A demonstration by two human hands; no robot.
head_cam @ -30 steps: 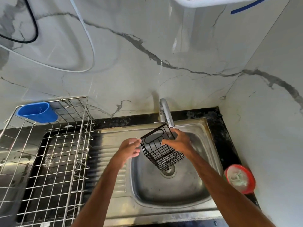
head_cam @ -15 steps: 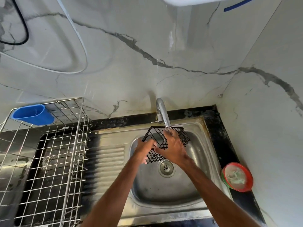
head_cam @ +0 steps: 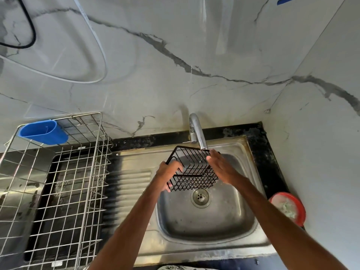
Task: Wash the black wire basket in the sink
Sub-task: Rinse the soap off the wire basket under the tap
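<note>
Head view. We see the black wire basket at frame centre, tilted, held over the sink basin just below the faucet spout and above the drain. Left hand curls round its left edge. Right hand lies straight-fingered against its right side. Wire dish rack with blue cup at frame left.

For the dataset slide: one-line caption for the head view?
Left hand grips the black wire basket below the faucet, over the steel sink; right hand, fingers straight, touches its right side.
</note>
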